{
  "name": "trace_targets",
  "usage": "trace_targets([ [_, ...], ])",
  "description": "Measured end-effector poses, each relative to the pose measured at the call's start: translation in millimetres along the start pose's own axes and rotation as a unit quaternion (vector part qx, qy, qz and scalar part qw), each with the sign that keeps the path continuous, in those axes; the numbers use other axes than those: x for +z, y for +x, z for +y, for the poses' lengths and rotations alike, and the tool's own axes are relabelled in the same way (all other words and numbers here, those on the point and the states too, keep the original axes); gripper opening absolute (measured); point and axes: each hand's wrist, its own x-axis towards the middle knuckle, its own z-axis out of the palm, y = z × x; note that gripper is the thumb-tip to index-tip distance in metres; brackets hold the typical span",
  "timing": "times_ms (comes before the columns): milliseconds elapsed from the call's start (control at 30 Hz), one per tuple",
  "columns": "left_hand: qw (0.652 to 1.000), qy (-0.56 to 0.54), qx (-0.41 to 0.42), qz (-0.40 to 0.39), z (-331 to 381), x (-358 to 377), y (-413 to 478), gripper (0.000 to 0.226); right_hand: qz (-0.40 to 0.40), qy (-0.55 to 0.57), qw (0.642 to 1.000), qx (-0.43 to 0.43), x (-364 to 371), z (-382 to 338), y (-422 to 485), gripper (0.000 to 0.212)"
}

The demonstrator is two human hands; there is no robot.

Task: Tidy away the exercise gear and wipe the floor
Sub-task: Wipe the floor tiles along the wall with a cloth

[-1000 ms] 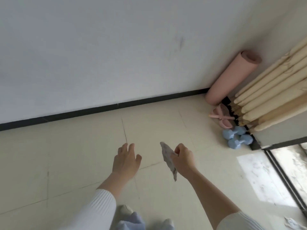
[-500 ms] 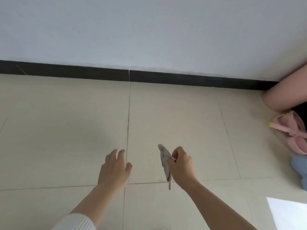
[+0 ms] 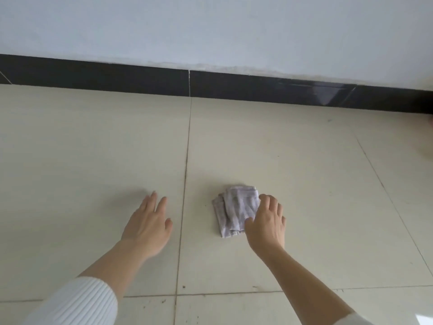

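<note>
The wall (image 3: 210, 26) fills the top of the view, and below it the pale tiled floor (image 3: 70, 148) takes up most of the rest, with a black skirting (image 3: 93, 73) between them. No exercise gear shows plainly on this stretch. There is only a pinkish blur at the far right edge (image 3: 430, 137), too cut off to name, so how far the tidying has got cannot be judged from here. The wiping looks to be just beginning. The tiles show no damp streaks or cleaned swathes, and nearly all the floor in view seems left to do. The left hand (image 3: 147, 227), in a white ribbed sleeve (image 3: 77, 301), is spread with its fingers (image 3: 153, 198) straight and holds nothing. It is low over the tile left of the grout line, and whether it bears on the floor is unclear. The right hand (image 3: 266, 225) is down on the tile to the right of that line, its fingers (image 3: 264, 198) bent over the right edge of the cloth (image 3: 235, 207) and its thumb on top, gripping it against the floor. The cloth is a small bunched, faintly striped rag, lying on the floor well apart from the skirting. A few dark specks (image 3: 184, 286) sit near the grout crossing close to the person, not yet wiped.
</note>
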Motion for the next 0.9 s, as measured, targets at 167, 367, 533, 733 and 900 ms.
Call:
trace_targets([
  [167,0.999,-0.006,0.011,0.030,1.1,22.8,9.3,0.065,-0.101,-0.060,0.982,-0.151,38.8,2.1,-1.6,0.063],
  [367,0.992,-0.022,0.010,0.124,-4.4,36.1,47.7,0.074,-0.036,-0.071,0.990,-0.118,59.3,3.3,34.5,0.055],
  [533,0.985,-0.028,-0.020,0.169,-13.8,38.0,75.6,0.075,-0.027,-0.069,0.995,-0.060,38.9,6.8,102.2,0.053],
  [733,0.980,-0.028,-0.015,0.198,-15.2,40.3,75.2,0.071,-0.036,-0.060,0.997,-0.017,23.5,-2.0,183.3,0.052],
  [900,0.978,-0.025,-0.016,0.205,-15.4,41.1,74.8,0.069,0.021,-0.063,0.997,-0.035,30.3,-24.0,215.3,0.051],
])
